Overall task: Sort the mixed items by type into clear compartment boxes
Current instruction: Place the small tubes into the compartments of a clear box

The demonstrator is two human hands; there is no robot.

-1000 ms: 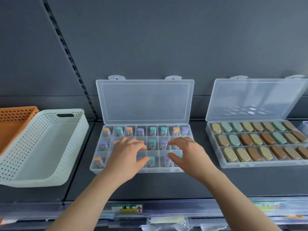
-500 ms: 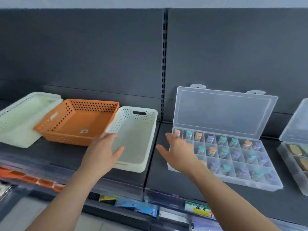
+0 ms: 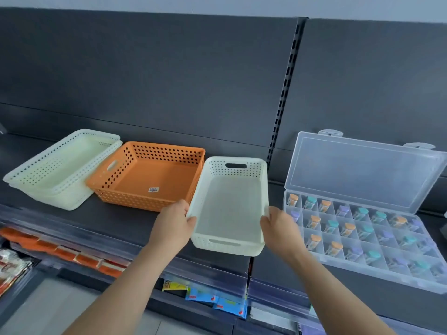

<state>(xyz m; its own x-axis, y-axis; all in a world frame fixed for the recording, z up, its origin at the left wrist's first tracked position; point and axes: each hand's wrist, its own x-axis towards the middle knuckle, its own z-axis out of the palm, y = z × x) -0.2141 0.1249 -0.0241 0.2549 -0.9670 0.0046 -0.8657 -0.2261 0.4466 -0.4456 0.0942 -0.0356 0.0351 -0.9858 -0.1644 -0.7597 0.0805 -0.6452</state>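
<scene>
Head view, dark shelf (image 3: 116,218), grey back panel (image 3: 169,81), white basket (image 3: 227,246) held

Round-hole perforation was noted on white basket (image 3: 229,206), orange basket (image 3: 154,175) and pale cream basket (image 3: 60,163). Clear plastic was seen for compartment box (image 3: 358,170); vial caps (image 3: 293,196) were logged orange, teal, purple.

I see bright, even, diffuse light, faint shadows; wide-angle bowing at 3 and 9 o'clock; soft blur near 8 o'clock.
</scene>
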